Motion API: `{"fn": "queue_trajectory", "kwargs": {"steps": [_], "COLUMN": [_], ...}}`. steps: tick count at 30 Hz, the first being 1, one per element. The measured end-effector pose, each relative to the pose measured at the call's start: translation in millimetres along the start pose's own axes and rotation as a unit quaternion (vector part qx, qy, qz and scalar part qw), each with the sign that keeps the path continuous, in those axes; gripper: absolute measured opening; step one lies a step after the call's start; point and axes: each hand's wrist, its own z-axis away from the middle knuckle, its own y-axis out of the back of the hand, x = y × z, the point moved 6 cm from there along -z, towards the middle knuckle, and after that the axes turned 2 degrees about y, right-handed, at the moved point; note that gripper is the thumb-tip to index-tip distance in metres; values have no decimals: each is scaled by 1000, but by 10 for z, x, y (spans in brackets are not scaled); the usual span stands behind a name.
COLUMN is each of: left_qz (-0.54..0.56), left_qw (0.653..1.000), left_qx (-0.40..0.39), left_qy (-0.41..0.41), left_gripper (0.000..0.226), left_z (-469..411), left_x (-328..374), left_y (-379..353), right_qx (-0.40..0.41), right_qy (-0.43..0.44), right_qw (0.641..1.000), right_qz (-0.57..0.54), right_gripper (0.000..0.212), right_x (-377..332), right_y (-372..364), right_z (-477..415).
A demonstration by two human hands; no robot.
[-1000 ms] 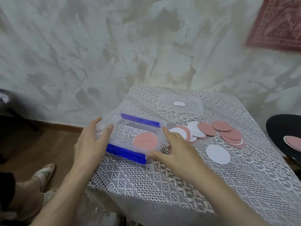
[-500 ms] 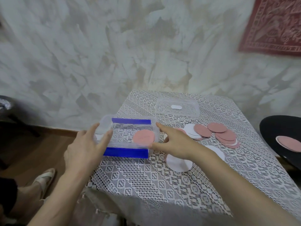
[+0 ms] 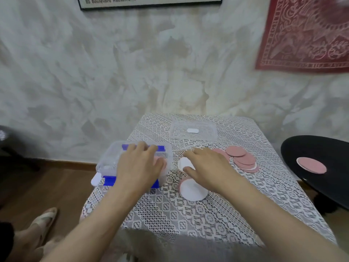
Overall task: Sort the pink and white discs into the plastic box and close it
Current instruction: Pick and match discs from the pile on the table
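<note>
One clear plastic box (image 3: 111,159) with two blue clips, one on its far edge (image 3: 128,147) and one on its near edge (image 3: 109,180), is sitting at the left edge of the counter (image 3: 198,214). One pink disc (image 3: 164,163) is showing inside it. The left hand (image 3: 138,167) is lying flat over the box top, its grip spread, holding nothing. The right hand (image 3: 209,166) is hovering just right of the box over the loose discs, grip spread and empty.

One clear lid (image 3: 193,130) is lying at the far side, a white oval patch at its middle. A fanned pile of about five pink discs (image 3: 242,158) is resting right of the right hand, white edges peeking beneath. One white disc (image 3: 192,189) is lying near, overlapping a pink one; another white disc (image 3: 184,163) is partly hidden by the right thumb. One white piece (image 3: 96,179) is poking past the box's left near corner.

The counter is wearing white lace, open-patterned. A black round table (image 3: 321,157) at right is carrying one pink disc backed with white (image 3: 311,165). A red patterned cloth (image 3: 306,33) is hanging on the mottled plaster wall.
</note>
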Motion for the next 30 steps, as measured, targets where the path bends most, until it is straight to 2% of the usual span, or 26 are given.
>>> {"fn": "queue_trajectory", "kwargs": {"steps": [8,13,20,24,30], "left_qz": [9,50,78,91,106], "left_qw": [990,983,976,973,969], "left_qx": [-15,-71,-75,-91,-104], "left_qy": [-143,-164,-191,-194,-199], "left_gripper": [34,41,34,39,43], "left_z": [-23,76,75,67,91], "left_x": [1053,1367,1512,1487,1455], "left_y": [-398,-871,-1056,-1057,-1056], "right_qx": [5,-30,-38,-60,-36], "right_qy": [-75,-132,-171,-174,-197], "right_qw": [997,991,980,973,940], "right_qz": [4,-20,-98,-136,-276], "right_gripper": [37,40,49,54,18], "right_x": [719,1169,1376,1396,1454], "right_y": [-52,-286,-550,-546,-561], "right_z": [379,630,744,684,691]}}
